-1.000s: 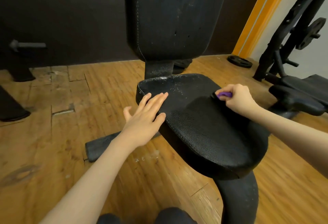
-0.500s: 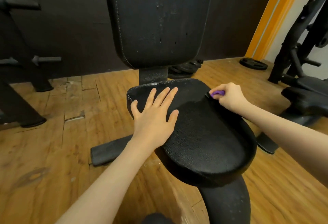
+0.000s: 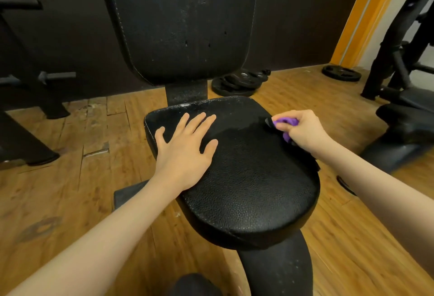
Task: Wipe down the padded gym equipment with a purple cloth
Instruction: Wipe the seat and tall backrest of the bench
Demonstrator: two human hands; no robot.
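From the head view, the left hand (image 3: pixel 185 148) lies flat, fingers straight and spread, on the black padded leather seat (image 3: pixel 246 178). The right hand (image 3: pixel 303 129) grips a bunched purple cloth (image 3: pixel 285 122) against the seat's right edge, below the upright black backrest pad (image 3: pixel 183 21).

I see a black seat pad (image 3: pixel 246 178) with a bumpy, pebbly skin and white specks near its top edge. The back pad (image 3: pixel 183 21) is black too, with pale stitching down its sides. The cloth (image 3: pixel 287 122) is bright purple. The floor (image 3: pixel 70 155) is orange-brown wood planks. An orange stripe (image 3: pixel 359 19) runs at the upper right.
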